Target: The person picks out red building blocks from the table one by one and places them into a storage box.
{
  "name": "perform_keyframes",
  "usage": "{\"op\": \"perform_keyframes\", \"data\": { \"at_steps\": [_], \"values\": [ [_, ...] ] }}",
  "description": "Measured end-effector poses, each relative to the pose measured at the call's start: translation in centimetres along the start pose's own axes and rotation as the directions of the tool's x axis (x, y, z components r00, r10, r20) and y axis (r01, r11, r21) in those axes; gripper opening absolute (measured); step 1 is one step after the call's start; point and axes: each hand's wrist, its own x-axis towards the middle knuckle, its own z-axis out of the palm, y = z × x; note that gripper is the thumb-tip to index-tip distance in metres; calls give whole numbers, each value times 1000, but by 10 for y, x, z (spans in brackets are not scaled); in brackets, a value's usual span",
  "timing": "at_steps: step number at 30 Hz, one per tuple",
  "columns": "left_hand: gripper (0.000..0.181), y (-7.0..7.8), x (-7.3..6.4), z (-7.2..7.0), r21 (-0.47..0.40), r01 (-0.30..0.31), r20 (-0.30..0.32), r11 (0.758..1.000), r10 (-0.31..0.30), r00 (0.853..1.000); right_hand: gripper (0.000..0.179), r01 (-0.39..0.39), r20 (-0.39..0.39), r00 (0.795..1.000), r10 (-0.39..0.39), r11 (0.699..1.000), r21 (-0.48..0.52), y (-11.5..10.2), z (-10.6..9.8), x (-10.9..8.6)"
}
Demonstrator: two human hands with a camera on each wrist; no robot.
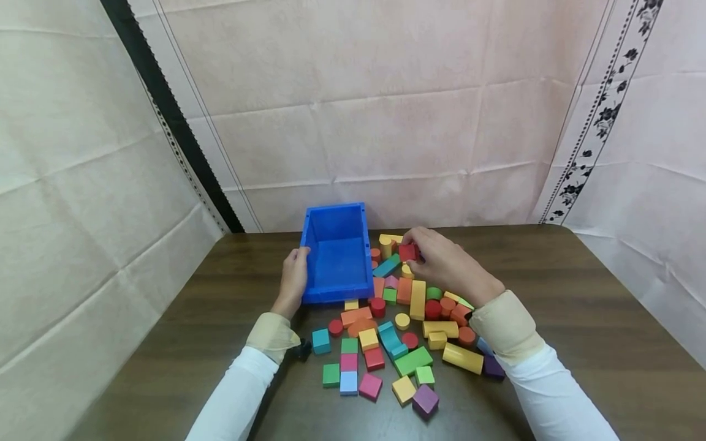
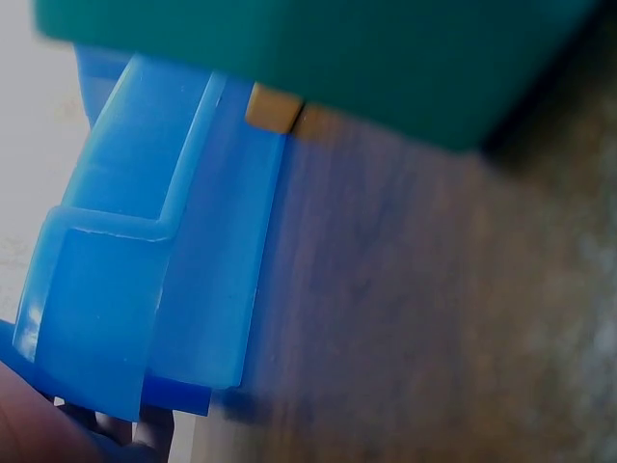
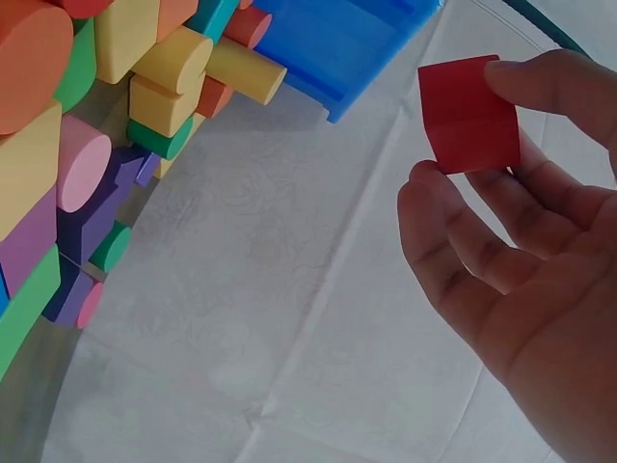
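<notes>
In the head view a blue plastic bin (image 1: 337,296) stands toward the back of the table, its hollow facing me, with no blocks seen in it. My left hand (image 1: 291,282) grips the bin's left side, thumb at the rim; the left wrist view shows fingers under the blue edge. To the right of the bin, my right hand (image 1: 452,263) pinches a red block (image 3: 472,116) between thumb and fingertips. That block is above the far end of a spread of coloured wooden blocks (image 1: 417,300).
Cubes, cylinders and bars lie loose in front of and right of the bin, including a purple cube (image 1: 425,401) nearest me. A teal block (image 2: 289,58) looms close to the left wrist camera. White cloth (image 1: 397,135) hangs behind the brown table (image 1: 182,361).
</notes>
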Motion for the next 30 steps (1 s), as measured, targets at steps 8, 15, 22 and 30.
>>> {"op": "perform_keyframes", "data": {
  "at_steps": [8, 15, 22, 30],
  "values": [
    [59, -4, -4, -2, 16, 4, 10, 1000, -4, 1000, 36, -13, 0, 1000, 13, 999, 35, 2, 4, -2],
    [60, 1, 2, 1, -1, -12, 5, 1000, 12, 1000, 40, 14, 6, 1000, -14, 999, 43, -1, 1, 4],
    [62, 0, 4, 4, -17, 1, 26, 1000, -1, 1000, 39, 1, 2, 1000, -1, 999, 35, -1, -1, 3],
    [60, 2, 4, 0, -11, -7, 18, 1000, 8, 1000, 36, 26, -15, 1000, -25, 999, 36, -3, -2, 3]
  ]
}}
